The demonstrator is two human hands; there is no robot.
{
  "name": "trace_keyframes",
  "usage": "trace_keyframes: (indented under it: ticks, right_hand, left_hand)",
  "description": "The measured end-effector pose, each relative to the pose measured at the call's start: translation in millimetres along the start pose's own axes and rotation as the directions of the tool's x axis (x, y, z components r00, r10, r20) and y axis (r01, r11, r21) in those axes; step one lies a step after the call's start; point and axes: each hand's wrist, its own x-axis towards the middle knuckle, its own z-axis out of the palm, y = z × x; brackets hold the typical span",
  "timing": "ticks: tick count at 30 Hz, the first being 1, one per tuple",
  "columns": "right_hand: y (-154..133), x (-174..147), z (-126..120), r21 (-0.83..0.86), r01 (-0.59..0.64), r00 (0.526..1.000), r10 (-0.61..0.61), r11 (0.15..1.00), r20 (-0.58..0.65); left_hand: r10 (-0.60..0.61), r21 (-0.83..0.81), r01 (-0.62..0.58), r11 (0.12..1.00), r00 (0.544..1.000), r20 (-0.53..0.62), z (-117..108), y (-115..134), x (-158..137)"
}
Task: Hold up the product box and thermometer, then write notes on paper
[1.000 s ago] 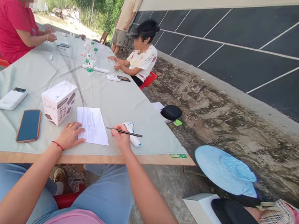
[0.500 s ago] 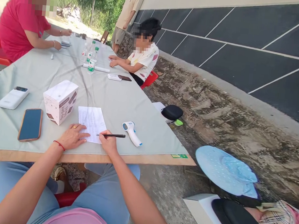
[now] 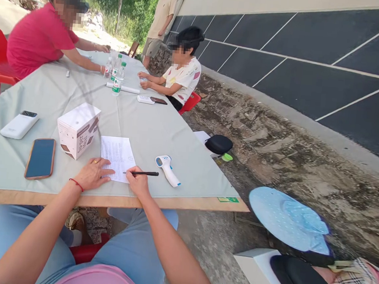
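A sheet of paper covered in rows of small writing lies near the table's front edge. My left hand rests flat with fingers spread, its fingertips on the sheet's left edge. In my right hand is a black pen, its tip on the right part of the paper. To the right of the pen lies a white infrared thermometer. Left of the paper stands a white and brown box; a phone lies beside it, screen up, and a white power bank is farther left.
On the cloth-covered table stand water bottles by a white roll. A person in red leans over the far left; another in a patterned shirt sits at right. A blue hat lies at lower right.
The person in red has leaned forward and reached right toward the bottles. My hands hold nearly the same pose, pen on paper; the view has shifted slightly.
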Motion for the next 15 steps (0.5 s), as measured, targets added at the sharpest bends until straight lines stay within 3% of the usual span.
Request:
trace_keyframes:
  ticks: [15]
  right_hand:
    - [-0.6, 0.0, 0.0, 0.007, -0.011, 1.000, 0.011, 1.000, -0.023]
  left_hand:
    - [-0.008, 0.014, 0.008, 1.000, 0.999, 0.037, -2.6, 1.4, 0.8]
